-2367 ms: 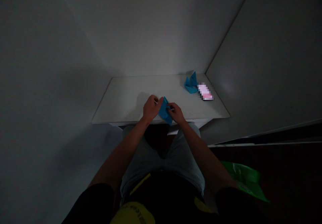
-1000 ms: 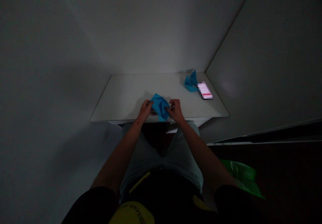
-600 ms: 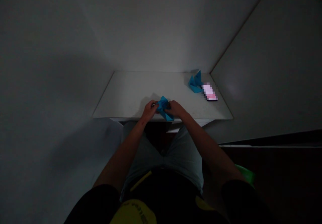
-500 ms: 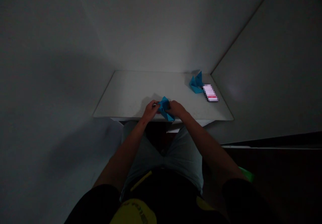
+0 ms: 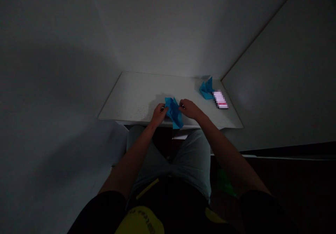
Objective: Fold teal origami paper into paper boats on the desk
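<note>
A blue folded paper piece (image 5: pixel 174 111) is held between both hands over the near edge of a small white table (image 5: pixel 136 97). My left hand (image 5: pixel 159 114) pinches its left side with the fingers closed. My right hand (image 5: pixel 190 109) grips its right side, fingers curled. The paper's lower tip points down past the table's front edge. A second blue folded paper shape (image 5: pixel 207 89) stands at the table's far right corner.
A blurred pink-and-white flat object (image 5: pixel 220 100) lies beside the second paper shape. Walls close in the table on the left, back and right. My lap in light shorts (image 5: pixel 183 157) is below the table. The room is dim.
The paper was spread wide a second ago, then pressed together, and now stands more upright between my hands. My view has shifted slightly, so the table sits a little to the right.
</note>
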Demonstrator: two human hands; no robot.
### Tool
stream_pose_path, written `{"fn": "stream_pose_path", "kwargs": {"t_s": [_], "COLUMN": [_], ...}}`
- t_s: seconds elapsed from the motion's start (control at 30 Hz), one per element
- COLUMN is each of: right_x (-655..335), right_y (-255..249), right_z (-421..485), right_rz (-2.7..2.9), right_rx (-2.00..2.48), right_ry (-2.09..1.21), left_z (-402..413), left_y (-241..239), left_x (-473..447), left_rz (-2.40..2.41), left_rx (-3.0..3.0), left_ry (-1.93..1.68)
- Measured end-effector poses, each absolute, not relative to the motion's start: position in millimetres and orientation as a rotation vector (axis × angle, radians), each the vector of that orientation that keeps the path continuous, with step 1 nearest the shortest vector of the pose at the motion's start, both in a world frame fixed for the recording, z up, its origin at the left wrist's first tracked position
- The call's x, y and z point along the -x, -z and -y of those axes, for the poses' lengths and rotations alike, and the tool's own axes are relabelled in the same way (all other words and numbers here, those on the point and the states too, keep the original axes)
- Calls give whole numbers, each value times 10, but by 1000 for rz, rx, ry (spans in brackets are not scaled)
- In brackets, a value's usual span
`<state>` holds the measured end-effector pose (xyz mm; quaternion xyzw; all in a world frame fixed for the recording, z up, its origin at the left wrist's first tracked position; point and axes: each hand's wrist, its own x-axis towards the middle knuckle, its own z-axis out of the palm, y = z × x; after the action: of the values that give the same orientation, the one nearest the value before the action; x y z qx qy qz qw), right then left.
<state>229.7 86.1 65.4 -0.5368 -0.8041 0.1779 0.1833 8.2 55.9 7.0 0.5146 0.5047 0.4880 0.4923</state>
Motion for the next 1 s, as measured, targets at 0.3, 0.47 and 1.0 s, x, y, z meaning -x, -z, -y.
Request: {"fn": "stream_pose_path", "kwargs": {"t_s": [0.3, 0.47, 1.0], "right_x": [-2499, -2482, -3036], "right_y": [-550, -379, -173], "right_z": [-541, -460, -398], "right_rz": [1233, 1076, 1021], "right_rx": [1279, 1261, 1551], "right_ry": [-1163, -1195, -821], "left_z": [-617, -633, -675], "left_y": [0, 15, -19], "left_x": [-35, -5, 57], "left_rz": [-1200, -1176, -1260], "left_rx": [-1194, -1128, -1131], "left_ry": [-1301, -1248, -1218]}}
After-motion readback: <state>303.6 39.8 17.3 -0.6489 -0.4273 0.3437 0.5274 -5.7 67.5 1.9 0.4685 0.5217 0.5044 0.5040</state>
